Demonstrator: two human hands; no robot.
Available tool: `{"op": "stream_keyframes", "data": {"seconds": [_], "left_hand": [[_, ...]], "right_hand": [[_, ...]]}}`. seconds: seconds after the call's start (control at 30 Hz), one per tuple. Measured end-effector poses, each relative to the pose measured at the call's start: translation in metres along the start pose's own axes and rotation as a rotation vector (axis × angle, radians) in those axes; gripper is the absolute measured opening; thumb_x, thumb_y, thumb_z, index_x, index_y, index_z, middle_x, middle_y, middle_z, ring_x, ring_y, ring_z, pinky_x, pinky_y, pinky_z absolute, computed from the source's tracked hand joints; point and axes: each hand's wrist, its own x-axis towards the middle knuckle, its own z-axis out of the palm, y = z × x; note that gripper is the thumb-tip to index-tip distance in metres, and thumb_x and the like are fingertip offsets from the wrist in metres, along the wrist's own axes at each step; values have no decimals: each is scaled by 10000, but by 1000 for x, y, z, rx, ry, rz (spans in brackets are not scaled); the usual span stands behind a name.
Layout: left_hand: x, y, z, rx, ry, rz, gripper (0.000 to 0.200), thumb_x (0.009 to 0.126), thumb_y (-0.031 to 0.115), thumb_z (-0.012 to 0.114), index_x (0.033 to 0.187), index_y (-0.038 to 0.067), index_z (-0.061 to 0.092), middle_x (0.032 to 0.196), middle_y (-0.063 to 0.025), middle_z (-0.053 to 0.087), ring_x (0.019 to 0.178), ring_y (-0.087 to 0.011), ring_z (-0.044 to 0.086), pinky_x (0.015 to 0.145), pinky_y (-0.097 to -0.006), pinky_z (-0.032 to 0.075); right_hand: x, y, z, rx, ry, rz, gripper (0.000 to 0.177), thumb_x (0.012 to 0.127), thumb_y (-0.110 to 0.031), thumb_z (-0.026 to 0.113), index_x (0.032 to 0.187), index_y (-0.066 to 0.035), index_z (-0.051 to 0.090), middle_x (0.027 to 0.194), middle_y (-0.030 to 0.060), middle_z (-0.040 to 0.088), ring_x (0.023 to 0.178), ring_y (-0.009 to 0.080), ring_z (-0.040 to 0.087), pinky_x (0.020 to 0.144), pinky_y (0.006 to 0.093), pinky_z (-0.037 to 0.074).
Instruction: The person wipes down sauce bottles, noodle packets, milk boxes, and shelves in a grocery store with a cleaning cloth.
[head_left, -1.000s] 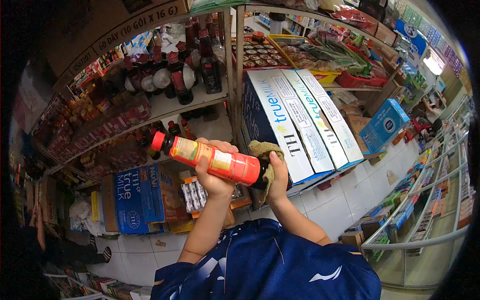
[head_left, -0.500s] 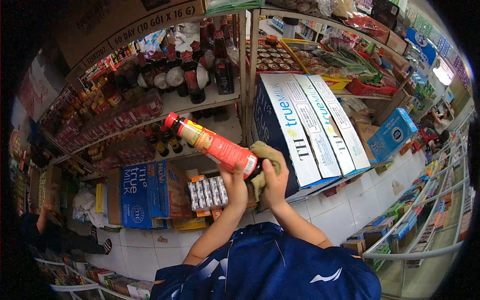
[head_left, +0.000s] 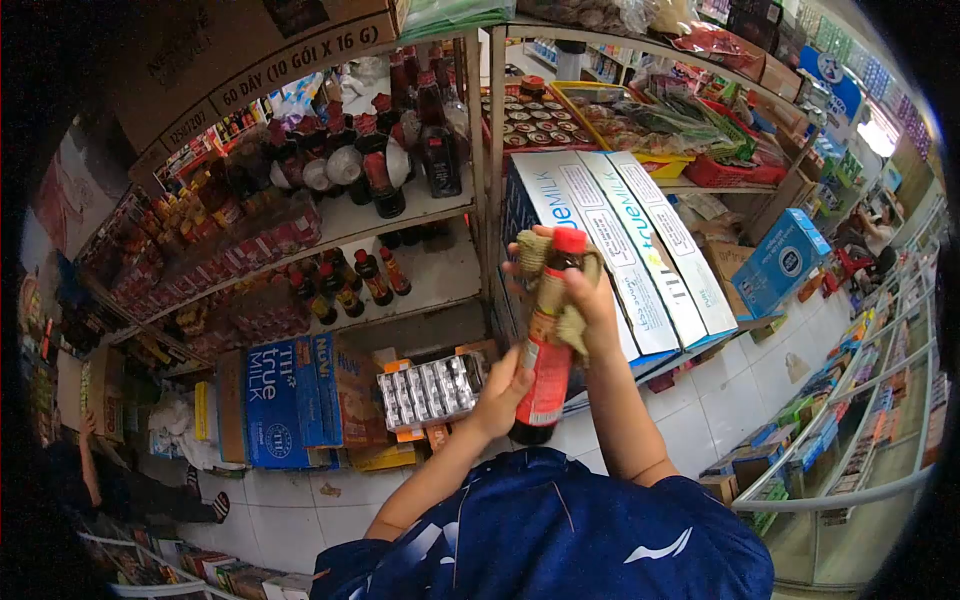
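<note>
A sauce bottle [head_left: 547, 372] with a red cap, dark contents and a red label stands nearly upright in front of me, its cap end up. My left hand [head_left: 503, 392] is closed around its lower part. Around the upper part, just below the cap, my right hand [head_left: 592, 305] presses an olive-green cloth [head_left: 571, 328] against the glass. Some of that right hand's fingers are hidden behind the bottle and cloth.
Similar small bottles [head_left: 372, 278] stand on the lower shelf, larger dark bottles [head_left: 440, 165] above. White-topped milk cartons [head_left: 640, 260] rise close on the right. Blue boxes [head_left: 275, 400] and a silver-topped pack [head_left: 430, 390] sit low left. Another person's arm [head_left: 90, 460] shows far left.
The bottle has turned from lying slanted, cap to the left, to nearly upright with its cap up. My right hand and the cloth have moved from its base to its upper part.
</note>
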Motion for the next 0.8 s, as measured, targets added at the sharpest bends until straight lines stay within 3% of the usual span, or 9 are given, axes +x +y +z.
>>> {"op": "stream_keyframes", "data": {"seconds": [0.1,0.17,0.33,0.43,0.47,0.6,0.67,0.7,0.8], "left_hand": [[-5,-2,-5,-223,-104,-197,629,847,510,371,1190,-17,375,994,-130,542,930,-161,511,825,-278,395],[1,-12,-16,-870,-578,-552,632,856,526,304,1133,-32,406,915,-174,561,798,-220,574,731,-310,457],[2,-23,-17,-936,-760,-706,836,725,683,358,1076,-76,373,742,-262,529,604,-331,571,512,-395,492],[-7,-16,-19,-1209,-846,-505,924,636,728,448,1101,-65,351,735,-266,530,611,-325,575,498,-371,495],[-13,-10,-24,-1195,-685,-517,1005,546,748,517,1131,-47,326,733,-260,528,623,-325,579,477,-355,492],[-7,20,-45,-718,-521,-416,796,628,442,707,1165,-32,359,842,-136,562,729,-211,584,621,-318,500],[-6,26,-50,67,-261,-145,620,630,255,729,1113,-18,452,892,-81,566,807,-141,549,728,-280,453],[-7,26,-51,68,-257,-142,620,630,255,729,1113,-18,452,892,-81,566,807,-141,549,728,-280,453],[-12,23,-53,226,-272,-239,538,637,204,720,1077,-19,504,940,-48,570,856,-106,524,789,-250,403]], "right_hand": [[0,-13,-2,482,-235,76,820,661,-366,705,1278,-70,254,1119,213,444,937,335,536,776,413,492],[-5,-1,-9,824,-390,-31,802,633,-396,721,1246,-102,295,1052,202,469,907,348,539,754,429,498],[-17,-20,20,422,-319,-34,589,611,-444,726,950,-95,395,711,68,424,623,198,499,649,373,528],[-20,-15,14,378,-240,35,541,622,-316,729,985,-82,404,765,105,471,711,222,532,696,400,504],[-22,-15,14,351,-152,53,534,633,-306,720,998,-69,410,778,106,492,725,217,541,699,406,505],[-17,-7,-8,-307,263,-114,434,679,-330,693,907,-4,522,793,60,571,690,127,541,638,252,452],[-13,-11,-20,-472,441,-215,330,724,-285,652,849,6,560,762,52,587,681,118,542,638,249,444],[-14,-22,-16,-385,481,-226,301,743,-257,631,868,9,565,798,68,592,706,128,549,658,260,444],[-7,-27,-10,-471,130,-313,264,727,-188,635,890,9,570,811,67,592,745,141,554,679,266,442]]}}
